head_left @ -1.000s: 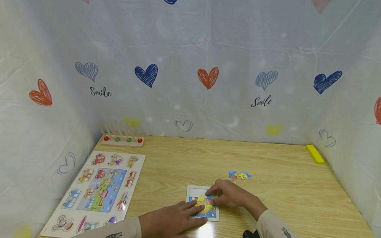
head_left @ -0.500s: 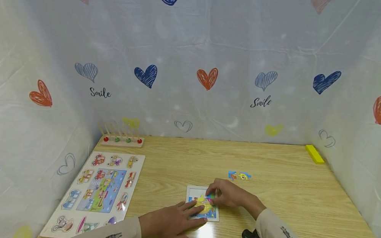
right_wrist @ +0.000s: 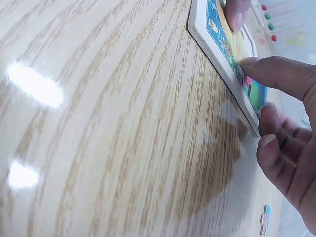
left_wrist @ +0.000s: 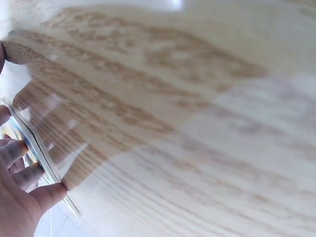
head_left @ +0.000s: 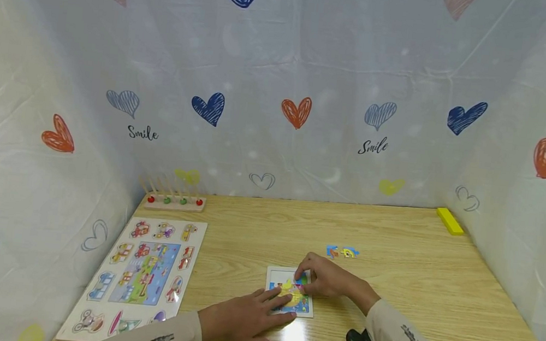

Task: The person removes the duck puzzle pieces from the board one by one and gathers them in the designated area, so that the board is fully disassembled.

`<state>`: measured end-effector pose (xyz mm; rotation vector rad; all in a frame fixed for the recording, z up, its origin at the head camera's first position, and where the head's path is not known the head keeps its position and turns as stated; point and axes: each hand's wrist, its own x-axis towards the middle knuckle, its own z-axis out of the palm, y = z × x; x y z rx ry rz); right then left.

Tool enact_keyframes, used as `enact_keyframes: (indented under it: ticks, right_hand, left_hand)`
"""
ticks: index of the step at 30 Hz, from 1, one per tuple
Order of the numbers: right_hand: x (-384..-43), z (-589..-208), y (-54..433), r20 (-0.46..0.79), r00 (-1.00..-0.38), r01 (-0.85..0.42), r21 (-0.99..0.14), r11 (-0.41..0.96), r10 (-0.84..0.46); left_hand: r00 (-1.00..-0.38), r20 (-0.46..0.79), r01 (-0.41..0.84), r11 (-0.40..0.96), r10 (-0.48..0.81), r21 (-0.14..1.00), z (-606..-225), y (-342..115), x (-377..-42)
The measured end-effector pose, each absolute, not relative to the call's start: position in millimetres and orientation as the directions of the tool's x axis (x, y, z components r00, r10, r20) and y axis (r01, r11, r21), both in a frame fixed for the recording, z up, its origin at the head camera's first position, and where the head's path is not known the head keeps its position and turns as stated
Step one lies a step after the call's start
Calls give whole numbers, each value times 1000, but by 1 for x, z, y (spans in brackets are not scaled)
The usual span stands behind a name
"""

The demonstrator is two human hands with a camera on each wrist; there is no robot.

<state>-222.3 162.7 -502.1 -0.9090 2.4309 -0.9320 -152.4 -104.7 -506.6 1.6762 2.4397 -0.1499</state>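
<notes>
A small white-framed jigsaw puzzle (head_left: 283, 273) lies on the table, its lower part filled with yellow and blue pieces and a white strip bare at its upper left. My left hand (head_left: 249, 319) lies with spread, straight fingers across its lower left. In the left wrist view those fingers (left_wrist: 43, 196) reach the board's edge. At the upper right, my right hand (head_left: 329, 279) pinches a green and blue puzzle piece (right_wrist: 257, 94) between thumb and fingers, low against the board. Its far side is hidden by the fingers. Two loose puzzle pieces (head_left: 342, 252) lie beyond the right hand.
A large vehicle puzzle board (head_left: 145, 273) lies at the left. Behind it stands a wooden peg rack (head_left: 175, 203) with red and green beads. A yellow block (head_left: 451, 221) sits at the back right. A small black object (head_left: 359, 340) lies beside the right sleeve.
The right hand's knuckles have risen slightly while its fingertips stay at the board's upper right. The left hand holds its place.
</notes>
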Motion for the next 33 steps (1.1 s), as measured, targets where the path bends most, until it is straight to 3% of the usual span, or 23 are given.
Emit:
enact_keyframes:
  ticks: [20,33]
  right_hand:
    - [-227,-505,162,-113,-726,-469,-640,609,-678]
    - [-225,-508,161,-93,-695,-461,-703,542,-713]
  left_hand:
    - [-349,-183,934,357,919,15,-504,-106,-150]
    - [-347,-195,934,356,917,11,-504,-106,-151]
